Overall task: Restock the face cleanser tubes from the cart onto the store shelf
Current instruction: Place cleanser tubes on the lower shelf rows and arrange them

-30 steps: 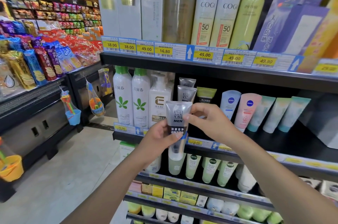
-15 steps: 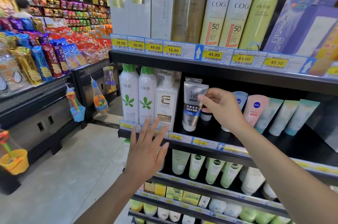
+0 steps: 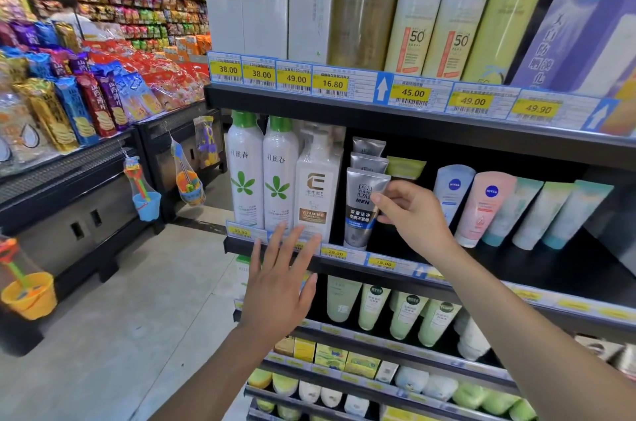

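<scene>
A: Where's the tube?
B: The grey cleanser tube (image 3: 361, 210) stands cap-down at the near edge of the middle shelf (image 3: 537, 265). The right hand (image 3: 413, 214) pinches its right edge with curled fingers. The left hand (image 3: 278, 293) hovers, fingers spread, empty.
A: Advice?
B: Probably align it with the tubes behind (image 3: 369, 163) before letting go.

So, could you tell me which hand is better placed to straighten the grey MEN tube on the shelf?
The right hand: its fingers pinch the grey MEN tube, while the left hand hovers open, holding nothing.
</scene>
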Available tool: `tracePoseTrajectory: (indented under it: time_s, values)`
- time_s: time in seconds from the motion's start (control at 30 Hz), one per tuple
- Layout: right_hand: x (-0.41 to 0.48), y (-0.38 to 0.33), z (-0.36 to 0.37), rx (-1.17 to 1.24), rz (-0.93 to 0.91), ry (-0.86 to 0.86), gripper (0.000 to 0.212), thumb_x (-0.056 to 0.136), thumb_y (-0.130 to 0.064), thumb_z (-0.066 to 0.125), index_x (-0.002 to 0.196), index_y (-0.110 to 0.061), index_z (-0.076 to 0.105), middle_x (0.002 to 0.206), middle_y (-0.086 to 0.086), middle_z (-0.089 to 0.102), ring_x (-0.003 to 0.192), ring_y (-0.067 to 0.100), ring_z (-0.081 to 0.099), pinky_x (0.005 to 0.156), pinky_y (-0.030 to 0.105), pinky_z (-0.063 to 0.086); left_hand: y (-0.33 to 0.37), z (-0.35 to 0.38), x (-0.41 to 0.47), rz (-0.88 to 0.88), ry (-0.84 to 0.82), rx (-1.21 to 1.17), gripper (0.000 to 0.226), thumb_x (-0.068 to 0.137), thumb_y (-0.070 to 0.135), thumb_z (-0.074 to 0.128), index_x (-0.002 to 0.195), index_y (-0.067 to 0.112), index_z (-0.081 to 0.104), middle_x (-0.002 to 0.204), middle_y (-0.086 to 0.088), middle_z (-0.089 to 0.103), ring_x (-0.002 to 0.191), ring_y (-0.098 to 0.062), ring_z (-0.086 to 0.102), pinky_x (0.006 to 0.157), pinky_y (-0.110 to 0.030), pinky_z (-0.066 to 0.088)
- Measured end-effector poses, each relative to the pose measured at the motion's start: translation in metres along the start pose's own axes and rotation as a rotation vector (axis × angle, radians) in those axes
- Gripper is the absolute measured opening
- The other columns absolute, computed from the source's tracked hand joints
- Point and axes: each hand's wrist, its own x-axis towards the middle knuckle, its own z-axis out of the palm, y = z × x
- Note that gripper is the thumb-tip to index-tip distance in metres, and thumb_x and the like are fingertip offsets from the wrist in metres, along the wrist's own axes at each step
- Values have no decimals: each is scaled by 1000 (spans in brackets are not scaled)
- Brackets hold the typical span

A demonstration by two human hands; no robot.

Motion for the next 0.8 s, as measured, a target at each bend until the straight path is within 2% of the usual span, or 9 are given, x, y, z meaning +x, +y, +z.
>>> tracePoseTrajectory:
  time_s: [0.13,0.33,0.6,0.8]
  values:
    - [0,1,-1,11,13,-3,4,95,-22,70,97,-19,73,89,-2,75,93,13,72,81,36,63,0,2,0,4,11,9,69,99,42,52,161,35,23,169,1,21,159,-27,7,122,-63,22]
    - [-3,1,0,6,12,3,3,95,-23,70,93,-24,71,90,-1,75,93,16,72,82,38,63,1,3,0,5,34,9,63,102,45,43,161,33,26,169,0,23,159,-27,8,121,-63,22]
    - [-7,0,-2,-29,-3,-5,4,97,-26,69,99,-24,71,93,-2,74,93,13,72,83,40,63,10,1,1,-26,41,-19,60,102,48,37,158,30,34,168,-4,26,159,-29,10,122,-62,22]
    - [-14,1,-14,-42,6,-28,14,94,-28,71,105,-35,70,101,-7,74,99,11,70,90,45,60,17,-7,0,-55,-2,15,63,102,52,33,160,29,31,170,-2,22,159,-28,7,122,-62,23]
